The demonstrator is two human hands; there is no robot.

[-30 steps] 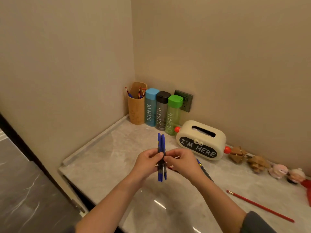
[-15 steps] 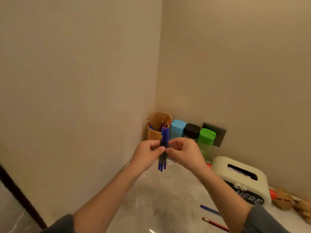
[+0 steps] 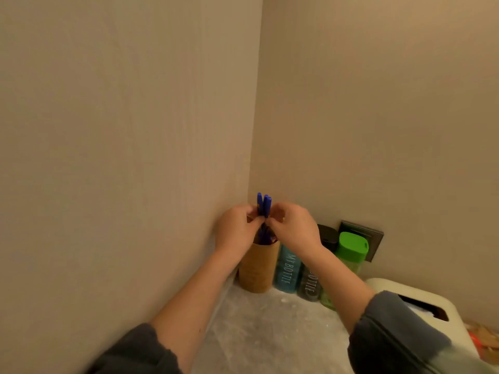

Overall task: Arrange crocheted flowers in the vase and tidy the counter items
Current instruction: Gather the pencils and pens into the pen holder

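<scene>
Half a second ago both hands held the bundle in mid-air in front of the corner. Now the blue pens (image 3: 263, 204) stand upright directly over the brown pen holder (image 3: 258, 268), and their lower ends dip into its mouth among the pens already inside. The left hand (image 3: 237, 229) and the right hand (image 3: 294, 228) have come forward with them, and each still pinches the bundle. The left fingers (image 3: 253, 218) close on it from one side and the right fingers (image 3: 273, 220) from the other, just below the caps. The view has swung up and in toward the corner, so the loose pen and red pencil seen earlier on the desk (image 3: 270, 336) are now out of frame.

The holder stands in the corner of the desk, next to the left wall (image 3: 121, 157). Beside it on the right is the blue bottle (image 3: 285, 268), printed "MY BOTTLE" down its side. Next comes the grey bottle (image 3: 310, 287), which carries the same words, but the right forearm covers their start. The green bottle (image 3: 351, 247) follows, in front of the dark wall socket (image 3: 376, 234); no writing on it can be read. The cream tissue box (image 3: 388, 288) sits at the lower right, and its front lettering is out of sight.
</scene>
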